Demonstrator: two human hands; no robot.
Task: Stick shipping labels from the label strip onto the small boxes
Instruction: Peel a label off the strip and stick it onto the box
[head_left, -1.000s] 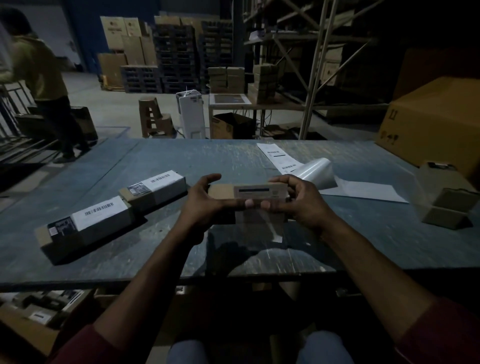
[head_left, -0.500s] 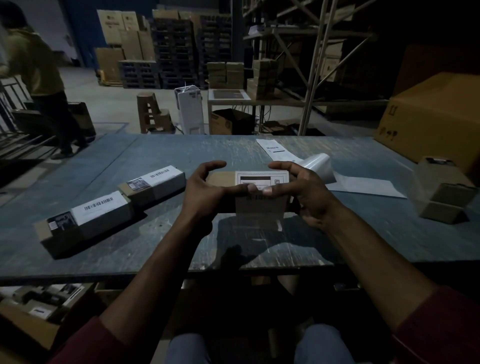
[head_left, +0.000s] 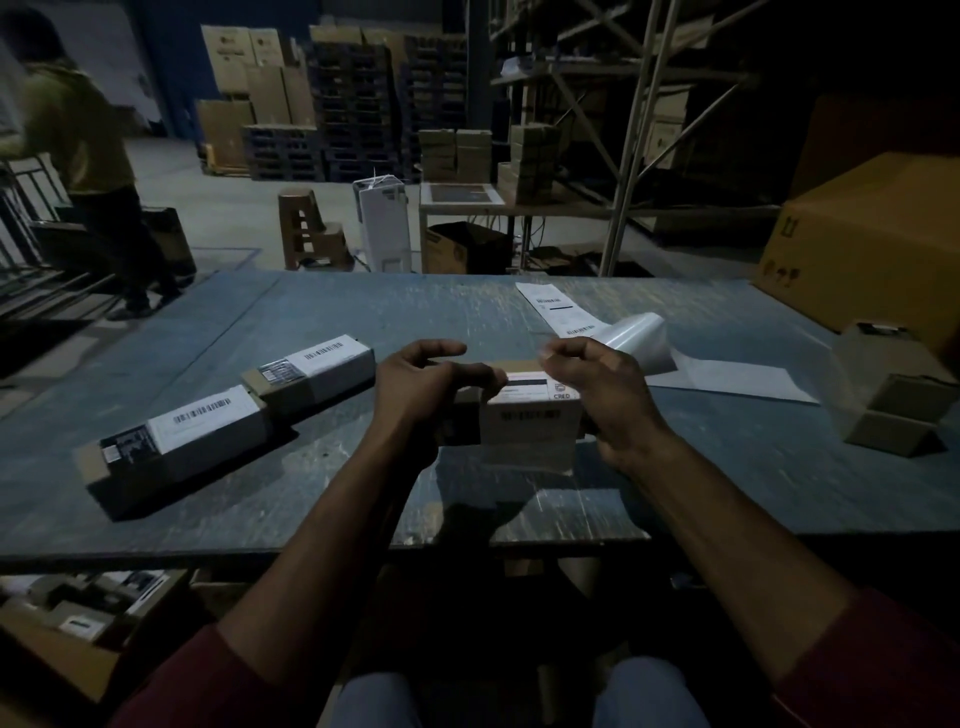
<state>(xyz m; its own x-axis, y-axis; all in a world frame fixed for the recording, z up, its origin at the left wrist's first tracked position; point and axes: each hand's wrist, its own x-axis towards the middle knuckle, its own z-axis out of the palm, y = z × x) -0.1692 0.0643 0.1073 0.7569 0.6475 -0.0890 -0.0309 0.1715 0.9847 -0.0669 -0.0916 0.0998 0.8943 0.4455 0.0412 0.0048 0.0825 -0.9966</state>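
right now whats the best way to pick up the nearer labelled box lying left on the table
Take the nearer labelled box across its two long sides at mid-length, coming from above. It lies flat and long on the table, its far end against the second box, so only the long sides stand free.

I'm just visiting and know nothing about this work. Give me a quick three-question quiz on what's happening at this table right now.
1. True or false: the box in the person's hands already carries a white label.
2. How many labelled boxes lie on the table, off to the left hand's side?
3. Where is the label strip? A) in the right hand B) on the table beyond the right hand C) on the floor

Key
1. True: the label wraps over its top and near face.
2. Two, lying end to end.
3. B, its backing curled up.
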